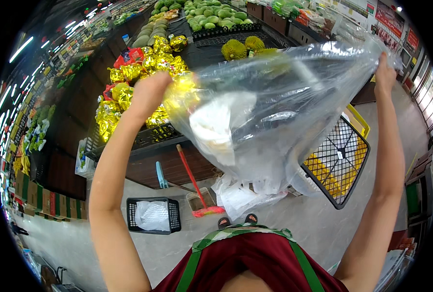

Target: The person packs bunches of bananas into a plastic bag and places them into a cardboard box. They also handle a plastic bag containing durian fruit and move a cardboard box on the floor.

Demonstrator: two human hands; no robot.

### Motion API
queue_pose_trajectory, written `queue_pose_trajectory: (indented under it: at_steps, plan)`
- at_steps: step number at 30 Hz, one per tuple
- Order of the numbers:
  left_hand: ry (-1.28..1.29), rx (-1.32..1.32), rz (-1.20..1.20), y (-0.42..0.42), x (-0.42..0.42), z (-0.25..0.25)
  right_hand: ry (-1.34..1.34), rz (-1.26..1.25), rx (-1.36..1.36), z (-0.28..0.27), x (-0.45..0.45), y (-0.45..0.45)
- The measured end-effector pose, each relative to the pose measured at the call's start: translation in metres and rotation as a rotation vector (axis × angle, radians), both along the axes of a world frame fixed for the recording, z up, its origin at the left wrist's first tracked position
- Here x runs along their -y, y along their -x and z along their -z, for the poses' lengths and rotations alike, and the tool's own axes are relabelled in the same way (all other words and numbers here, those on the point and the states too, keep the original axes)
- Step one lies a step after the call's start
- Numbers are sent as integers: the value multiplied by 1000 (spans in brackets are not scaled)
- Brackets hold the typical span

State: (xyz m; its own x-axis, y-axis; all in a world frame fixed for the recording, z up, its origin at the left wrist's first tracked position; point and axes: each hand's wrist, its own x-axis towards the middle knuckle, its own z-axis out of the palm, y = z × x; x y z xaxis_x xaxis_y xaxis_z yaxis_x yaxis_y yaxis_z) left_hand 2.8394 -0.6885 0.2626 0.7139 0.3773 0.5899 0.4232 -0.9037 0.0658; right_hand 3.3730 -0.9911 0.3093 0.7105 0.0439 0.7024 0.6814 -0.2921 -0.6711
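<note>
A large clear plastic bag [271, 109] is stretched out in the air before me. My left hand [151, 91] is closed on its left edge, in front of fruit wrapped in gold foil [132, 71]. At the upper right, my right hand [385, 75] grips the gathered other end of the bag. Inside or behind the clear film shows a white sheet [220, 124]; I cannot tell which. Below the bag, crumpled white plastic [244, 200] hangs or lies near my feet.
Several durians [234, 50] and green melons [216, 16] sit on the display stand. On the floor are a black crate [152, 215], a red broom [192, 179] with a dustpan, and a light-blue handle [161, 175]. A tilted black lattice crate [342, 160] stands at right.
</note>
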Motion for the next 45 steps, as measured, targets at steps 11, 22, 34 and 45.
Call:
queue_pose_trajectory:
  at_steps: [11,22,34,45]
  plan:
    - [87,-497,238,19,-10,40,345,-120,-20,2,-1,-2]
    - [71,-176,156,-29,17,23,-255,-111,-68,5,0,23]
    - [94,-385,226,-43,-10,12,41,14,99,7,17,-38]
    - [43,-266,210,-51,-16,-17,234,32,146,-20,20,-23]
